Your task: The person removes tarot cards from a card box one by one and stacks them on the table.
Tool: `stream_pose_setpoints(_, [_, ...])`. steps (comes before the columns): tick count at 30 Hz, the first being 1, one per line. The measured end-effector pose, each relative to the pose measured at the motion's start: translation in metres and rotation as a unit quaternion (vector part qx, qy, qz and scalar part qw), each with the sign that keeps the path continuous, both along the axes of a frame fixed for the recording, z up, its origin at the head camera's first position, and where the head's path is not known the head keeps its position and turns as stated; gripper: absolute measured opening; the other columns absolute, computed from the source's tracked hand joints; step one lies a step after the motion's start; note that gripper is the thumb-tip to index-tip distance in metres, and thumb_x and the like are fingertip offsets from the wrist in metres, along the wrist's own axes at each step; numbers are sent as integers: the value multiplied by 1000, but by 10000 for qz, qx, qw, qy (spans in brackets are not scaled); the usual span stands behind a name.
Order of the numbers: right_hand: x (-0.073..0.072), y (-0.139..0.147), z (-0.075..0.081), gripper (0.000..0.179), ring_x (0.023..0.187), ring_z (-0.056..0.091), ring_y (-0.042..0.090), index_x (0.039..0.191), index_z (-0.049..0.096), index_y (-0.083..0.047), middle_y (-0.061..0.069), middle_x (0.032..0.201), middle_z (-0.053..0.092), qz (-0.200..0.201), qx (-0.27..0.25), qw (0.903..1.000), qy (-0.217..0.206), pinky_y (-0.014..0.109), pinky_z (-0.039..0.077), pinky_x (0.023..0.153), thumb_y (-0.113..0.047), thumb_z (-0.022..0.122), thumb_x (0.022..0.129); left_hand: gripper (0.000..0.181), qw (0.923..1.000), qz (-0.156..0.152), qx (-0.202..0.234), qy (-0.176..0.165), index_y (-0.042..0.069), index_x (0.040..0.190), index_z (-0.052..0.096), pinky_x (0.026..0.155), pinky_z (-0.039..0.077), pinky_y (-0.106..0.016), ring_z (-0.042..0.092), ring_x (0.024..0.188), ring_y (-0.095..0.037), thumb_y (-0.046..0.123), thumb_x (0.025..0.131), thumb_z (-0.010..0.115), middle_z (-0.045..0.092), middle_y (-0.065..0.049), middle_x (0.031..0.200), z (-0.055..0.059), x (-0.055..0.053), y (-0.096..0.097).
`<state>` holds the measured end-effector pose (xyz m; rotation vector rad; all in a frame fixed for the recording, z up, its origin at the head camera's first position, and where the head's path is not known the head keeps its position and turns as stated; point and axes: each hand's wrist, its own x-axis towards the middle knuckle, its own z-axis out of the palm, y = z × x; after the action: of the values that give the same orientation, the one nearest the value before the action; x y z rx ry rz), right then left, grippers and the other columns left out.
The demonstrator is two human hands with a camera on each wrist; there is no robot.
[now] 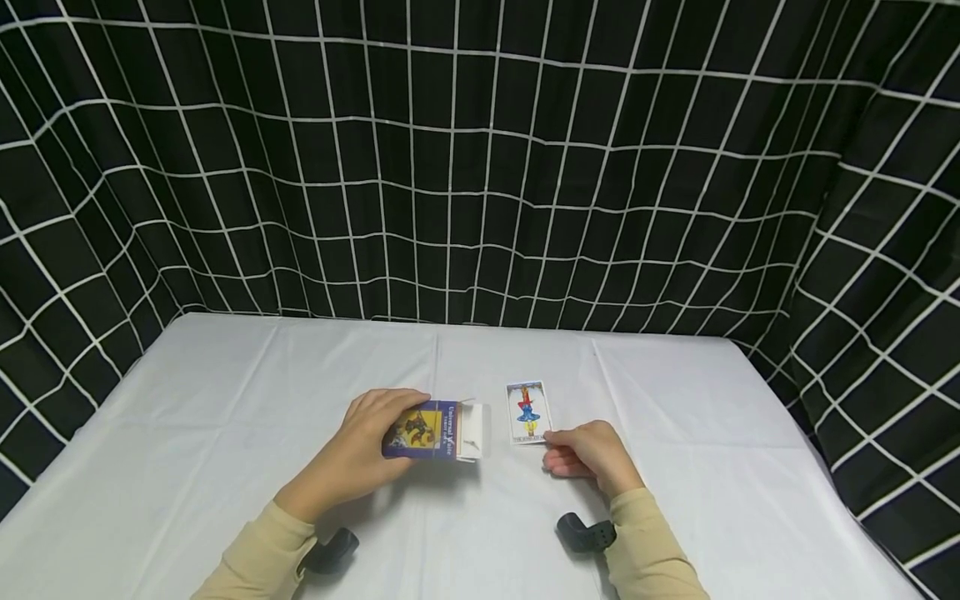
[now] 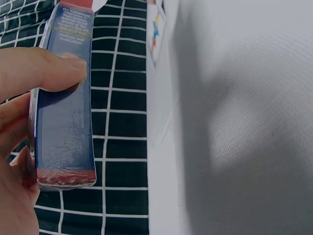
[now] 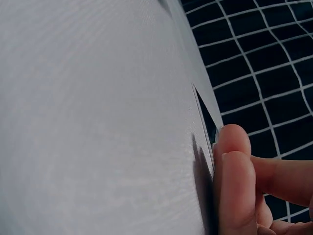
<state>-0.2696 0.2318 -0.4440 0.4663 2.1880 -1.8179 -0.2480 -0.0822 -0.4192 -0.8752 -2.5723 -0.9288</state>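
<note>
My left hand (image 1: 371, 437) grips a blue tarot card box (image 1: 420, 429) from its left end, thumb along the near narrow side. The box has a picture on its front, and its white flap (image 1: 472, 429) stands open toward the right. In the left wrist view the box (image 2: 66, 122) shows a blue side with red ends. To its right, a tarot card (image 1: 527, 408) lies picture up, its figure upside down. My right hand (image 1: 592, 454) pinches the card's lower right corner. The right wrist view shows the card edge-on, with fingertips (image 3: 234, 142) at its edge.
A white cloth (image 1: 247, 400) covers the table, lightly creased. Black curtains with a white grid (image 1: 465, 167) hang behind the table and at both sides. Dark wrist-worn devices (image 1: 585, 533) sit at both cuffs.
</note>
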Motion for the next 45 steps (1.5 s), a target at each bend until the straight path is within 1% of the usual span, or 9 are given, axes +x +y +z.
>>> stream_pose_setpoints(4, [-2, 0, 1, 19, 47, 63, 12, 86, 55, 8, 6, 53, 64, 181, 202, 9996, 54, 25, 53, 49, -9, 62, 83, 72, 10000, -8, -6, 14, 18, 131, 49, 106, 27, -42, 42, 119, -17, 11, 64, 76, 53, 4, 130, 1, -1, 1])
stream_pose_setpoints(11, [-5, -3, 2, 18, 45, 62, 11, 87, 48, 6, 6, 52, 62, 295, 578, 9979, -4, 24, 53, 48, -8, 59, 85, 71, 10000, 14, -10, -1, 18, 130, 49, 105, 27, -43, 43, 118, -18, 11, 65, 76, 53, 4, 130, 2, 0, 0])
stream_pose_setpoints(20, [-5, -7, 1, 15, 42, 59, 11, 84, 50, 6, 6, 53, 60, 363, 1057, 9937, 62, 25, 52, 45, -8, 56, 85, 72, 10000, -11, -8, 23, 17, 131, 49, 105, 27, -43, 43, 118, -18, 10, 64, 76, 53, 4, 130, 4, -1, 0])
stream_pose_setpoints(25, [-3, -9, 0, 15, 41, 58, 12, 83, 49, 4, 7, 54, 60, 363, 1292, 9910, 24, 26, 52, 44, -10, 55, 84, 73, 10000, 25, -38, -61, 18, 131, 49, 106, 27, -43, 43, 119, -18, 11, 64, 77, 53, 4, 130, 3, 0, 0])
stream_pose_setpoints(31, [-2, -10, 1, 14, 39, 58, 13, 79, 50, 4, 7, 50, 58, 325, 1420, 9893, 63, 27, 51, 42, -9, 51, 82, 73, 9999, 25, -5, -105, 18, 131, 49, 106, 26, -43, 42, 119, -18, 10, 64, 77, 53, 4, 130, 3, 1, 0])
stream_pose_setpoints(37, [-1, -11, 1, 16, 39, 58, 13, 77, 53, 5, 8, 51, 58, 352, 1529, 9876, 76, 27, 51, 42, -10, 52, 82, 73, 9999, 16, 2, -99, 18, 131, 49, 106, 26, -43, 42, 119, -18, 10, 64, 77, 53, 4, 129, 3, 1, 0])
stream_pose_setpoints(45, [-1, -12, 1, 14, 40, 58, 13, 82, 50, 5, 8, 52, 59, 361, 1493, 9881, 45, 27, 51, 43, -9, 52, 83, 73, 9999, 22, -9, -98, 18, 131, 49, 106, 27, -43, 43, 118, -18, 10, 64, 77, 54, 4, 129, 3, 2, -1])
